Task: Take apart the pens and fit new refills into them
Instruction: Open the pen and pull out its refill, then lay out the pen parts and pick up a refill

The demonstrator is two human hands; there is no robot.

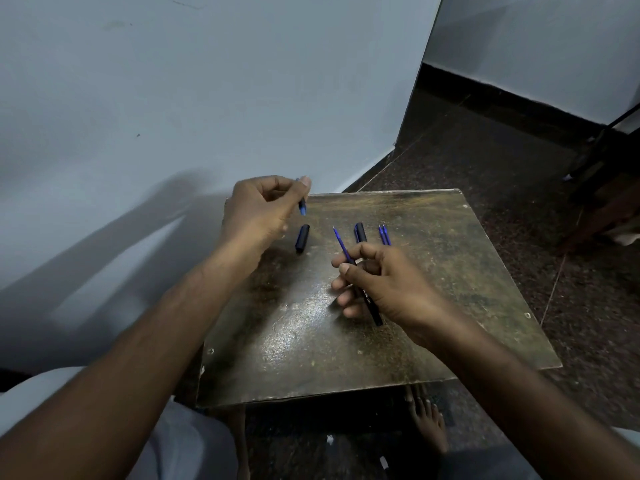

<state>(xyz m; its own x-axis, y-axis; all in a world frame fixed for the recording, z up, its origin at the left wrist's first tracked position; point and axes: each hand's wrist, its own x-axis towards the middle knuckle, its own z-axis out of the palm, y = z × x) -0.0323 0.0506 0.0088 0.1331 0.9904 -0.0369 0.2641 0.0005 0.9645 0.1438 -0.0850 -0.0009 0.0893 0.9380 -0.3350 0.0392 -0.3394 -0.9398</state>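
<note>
My right hand grips a black pen barrel above the small table; a blue refill sticks out of the barrel's upper end toward the far left. Raised over the table's far left corner, my left hand pinches a small black-and-blue pen tip piece between thumb and fingers. A black pen cap lies on the table just below that hand. Another capped black pen lies behind my right hand, partly hidden. Two blue refills lie side by side to its right.
The worn brown table stands against a pale wall on the left. Dark speckled floor lies to the right and beyond. My bare foot shows under the table's near edge, and a light garment covers my left knee.
</note>
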